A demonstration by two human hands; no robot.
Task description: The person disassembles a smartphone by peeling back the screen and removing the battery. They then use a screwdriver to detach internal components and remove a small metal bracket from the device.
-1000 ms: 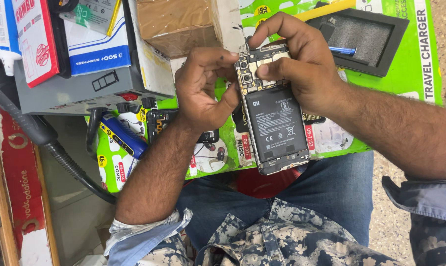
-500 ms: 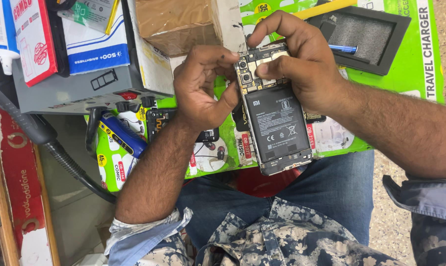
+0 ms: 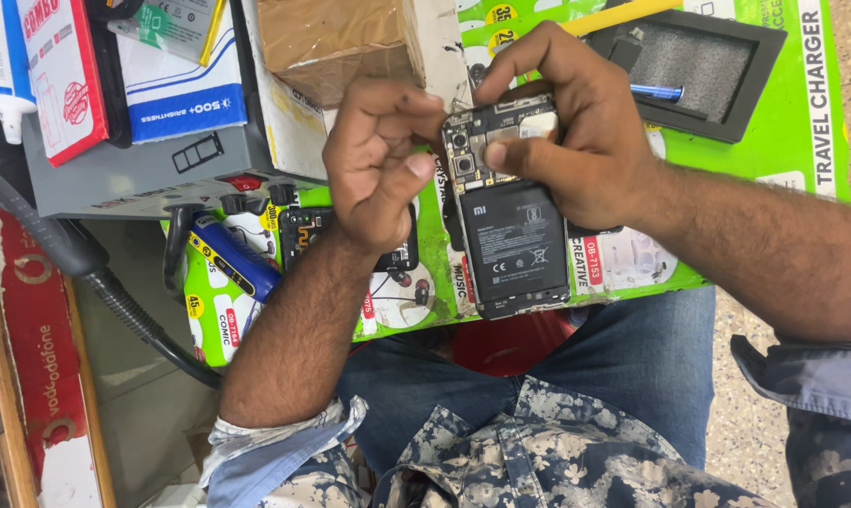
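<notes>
Head view: your hands meet over an opened phone (image 3: 512, 230), held above your lap and a green poster (image 3: 773, 132).
Right hand (image 3: 576, 141): fingers wrapped round the phone's top end, thumb pressed on the bare board beside the camera module. Firm hold.
Left hand (image 3: 374, 165): fingers curled almost shut, thumb and forefinger pinched at the board's top left edge. Can't tell if there's anything between them; too small to see.
Phone: back cover off, black battery (image 3: 515, 240) facing you, lower end unsupported and tilted toward your knees.
Handling: light and stiff, but fragile where it's open. Board parts, connectors and the battery look easy to damage. My read: grip by the side frame, not the board or battery face.
Around: black foam-lined tray (image 3: 698, 71) with a blue pen upper right, cardboard box (image 3: 341, 42) behind your left hand, blue-and-yellow tool (image 3: 233, 259) lower left, grey unit (image 3: 134, 169) with a black hose (image 3: 87, 273).
</notes>
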